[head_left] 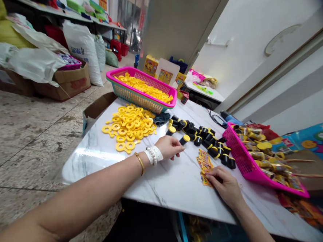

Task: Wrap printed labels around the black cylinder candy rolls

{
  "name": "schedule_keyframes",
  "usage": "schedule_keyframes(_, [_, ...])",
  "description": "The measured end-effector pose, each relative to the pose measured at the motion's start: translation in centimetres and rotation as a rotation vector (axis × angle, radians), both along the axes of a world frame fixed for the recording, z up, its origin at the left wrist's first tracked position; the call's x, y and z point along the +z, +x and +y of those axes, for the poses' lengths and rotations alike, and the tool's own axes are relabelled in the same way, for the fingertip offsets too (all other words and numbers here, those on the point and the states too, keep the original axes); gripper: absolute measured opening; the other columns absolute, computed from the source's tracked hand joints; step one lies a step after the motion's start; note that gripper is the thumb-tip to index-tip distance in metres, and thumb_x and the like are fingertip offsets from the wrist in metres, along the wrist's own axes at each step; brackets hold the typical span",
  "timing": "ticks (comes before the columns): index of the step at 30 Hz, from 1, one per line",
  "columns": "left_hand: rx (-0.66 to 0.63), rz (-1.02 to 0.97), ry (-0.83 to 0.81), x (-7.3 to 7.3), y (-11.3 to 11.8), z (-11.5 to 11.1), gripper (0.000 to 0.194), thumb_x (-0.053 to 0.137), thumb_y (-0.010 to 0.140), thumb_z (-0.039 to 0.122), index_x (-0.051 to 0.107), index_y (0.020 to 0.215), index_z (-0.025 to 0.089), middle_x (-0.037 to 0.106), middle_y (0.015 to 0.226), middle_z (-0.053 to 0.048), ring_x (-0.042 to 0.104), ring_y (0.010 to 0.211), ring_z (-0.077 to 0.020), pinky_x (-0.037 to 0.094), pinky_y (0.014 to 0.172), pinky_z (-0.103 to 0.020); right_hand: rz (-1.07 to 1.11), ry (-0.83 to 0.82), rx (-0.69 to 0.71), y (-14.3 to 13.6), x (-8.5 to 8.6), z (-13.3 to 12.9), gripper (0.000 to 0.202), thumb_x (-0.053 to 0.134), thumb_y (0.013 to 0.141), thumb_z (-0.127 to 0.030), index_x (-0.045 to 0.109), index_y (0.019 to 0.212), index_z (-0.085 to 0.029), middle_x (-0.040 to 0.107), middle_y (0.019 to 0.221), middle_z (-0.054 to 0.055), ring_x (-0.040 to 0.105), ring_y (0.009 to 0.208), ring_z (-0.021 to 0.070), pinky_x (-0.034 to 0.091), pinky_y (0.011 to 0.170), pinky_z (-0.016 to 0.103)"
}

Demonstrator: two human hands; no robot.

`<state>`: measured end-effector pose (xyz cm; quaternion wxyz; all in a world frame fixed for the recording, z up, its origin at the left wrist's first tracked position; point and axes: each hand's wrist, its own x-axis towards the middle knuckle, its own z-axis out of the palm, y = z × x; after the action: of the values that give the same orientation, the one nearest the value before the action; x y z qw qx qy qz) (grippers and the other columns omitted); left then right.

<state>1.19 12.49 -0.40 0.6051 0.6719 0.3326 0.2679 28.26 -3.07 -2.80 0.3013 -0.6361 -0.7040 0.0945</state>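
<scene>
My left hand (167, 148) hovers over the middle of the white table with its fingers curled in. Its fingertips are beside a black cylinder with a yellow top (185, 139); anything between them is hidden. A second such cylinder (171, 130) stands just behind the hand. To the right, my right hand (224, 184) pinches the edge of a printed orange-yellow label (207, 178) at the near end of a loose stack of labels (204, 160). Several more black and yellow cylinders (204, 134) lie heaped beyond the labels.
Yellow ring-shaped pieces (130, 126) are piled at the left. Behind them is a pink-rimmed basket (141, 86) of yellow parts. A pink basket (242, 163) with wrapped cylinders stands at the right. A dark cloth (162, 118) lies between pile and cylinders. Sacks (82, 49) and cartons sit on the floor.
</scene>
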Motion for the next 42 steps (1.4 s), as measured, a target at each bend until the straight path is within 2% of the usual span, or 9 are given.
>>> schedule_keyframes(7, [-0.042,-0.102,-0.027,-0.3,0.0,0.0,0.034,0.067,0.079,0.048,0.069,0.081,0.014,0.069,0.071,-0.004,0.056,0.051,-0.0102,0.041,0.049,-0.021,-0.042,0.471,-0.082,-4.7,3.3,3.2,0.006,0.071,0.086,-0.026,0.072,0.083,-0.021,0.064,0.091,0.006,0.062,0.086,0.0214,0.051,0.078,0.038])
schedule_keyframes(12, [0.002,-0.291,0.021,1.0,-0.5,-0.1,0.035,0.078,0.069,0.043,0.074,0.087,0.013,0.071,0.080,-0.004,0.059,0.071,-0.0132,0.045,0.068,-0.024,0.088,0.534,0.025,-10.6,6.4,8.1,0.008,0.068,0.088,-0.024,0.073,0.082,-0.021,0.067,0.105,0.009,0.066,0.095,0.0226,0.055,0.083,0.039])
schedule_keyframes(15, [0.076,-0.349,0.000,1.6,-1.0,0.3,0.030,0.074,0.071,0.041,0.074,0.080,0.013,0.068,0.075,-0.004,0.058,0.071,-0.0133,0.043,0.067,-0.024,0.307,0.392,0.068,-12.2,6.6,10.3,0.010,0.070,0.086,-0.031,0.072,0.085,-0.021,0.065,0.112,0.010,0.067,0.086,0.0206,0.058,0.072,0.036])
schedule_keyframes(19, [0.080,-0.312,-0.087,1.8,-1.6,1.1,0.025,0.071,0.070,0.038,0.069,0.072,0.013,0.062,0.065,-0.002,0.054,0.062,-0.0112,0.038,0.057,-0.022,0.764,-0.113,0.134,-11.7,6.6,11.8,0.034,0.074,0.082,-0.044,0.069,0.105,-0.020,0.070,0.099,0.009,0.064,0.067,0.0155,0.052,0.054,0.028])
schedule_keyframes(22, [-0.005,-0.221,-0.091,1.9,-1.7,1.2,0.023,0.068,0.071,0.035,0.064,0.066,0.013,0.058,0.059,0.000,0.051,0.056,-0.0097,0.035,0.053,-0.021,0.890,-0.469,0.189,-10.8,6.0,12.0,0.036,0.075,0.079,-0.049,0.069,0.085,-0.014,0.067,0.071,0.005,0.052,0.051,0.0090,0.035,0.043,0.020])
schedule_keyframes(24, [0.005,-0.152,-0.077,1.9,-1.5,1.0,0.022,0.067,0.072,0.032,0.061,0.061,0.013,0.057,0.057,0.000,0.049,0.054,-0.0088,0.034,0.052,-0.021,0.921,-0.513,0.160,-10.6,5.2,11.8,0.040,0.077,0.076,-0.051,0.065,0.073,-0.014,0.059,0.058,0.000,0.043,0.045,0.0058,0.027,0.041,0.019])
schedule_keyframes(30, [0.486,-0.242,0.023,2.3,-1.0,-0.4,0.022,0.061,0.081,0.038,0.061,0.075,0.016,0.051,0.059,0.004,0.044,0.051,-0.0074,0.035,0.050,-0.019,0.811,-0.097,-0.155,-11.0,3.8,11.6,0.053,0.060,0.082,-0.068,0.052,0.064,-0.019,0.043,0.047,-0.006,0.034,0.040,0.0076,0.023,0.038,0.023])
schedule_keyframes(36, [0.426,-0.211,0.059,3.0,-0.9,-1.9,0.033,0.062,0.083,0.046,0.073,0.083,0.015,0.053,0.061,0.002,0.045,0.051,-0.0083,0.035,0.049,-0.021,0.599,0.137,-0.158,-11.5,4.1,11.3,0.051,0.052,0.091,-0.062,0.052,0.062,-0.020,0.047,0.051,-0.003,0.040,0.047,0.0110,0.030,0.044,0.025])
schedule_keyframes(42, [0.512,-0.241,0.173,3.0,-1.0,-1.7,0.022,0.069,0.080,0.035,0.076,0.083,0.015,0.067,0.079,-0.005,0.058,0.072,-0.0140,0.048,0.068,-0.024,0.407,0.224,-0.156,-12.0,3.6,10.7,0.042,0.050,0.096,-0.051,0.061,0.071,-0.019,0.053,0.058,-0.001,0.047,0.055,0.0131,0.035,0.051,0.025])
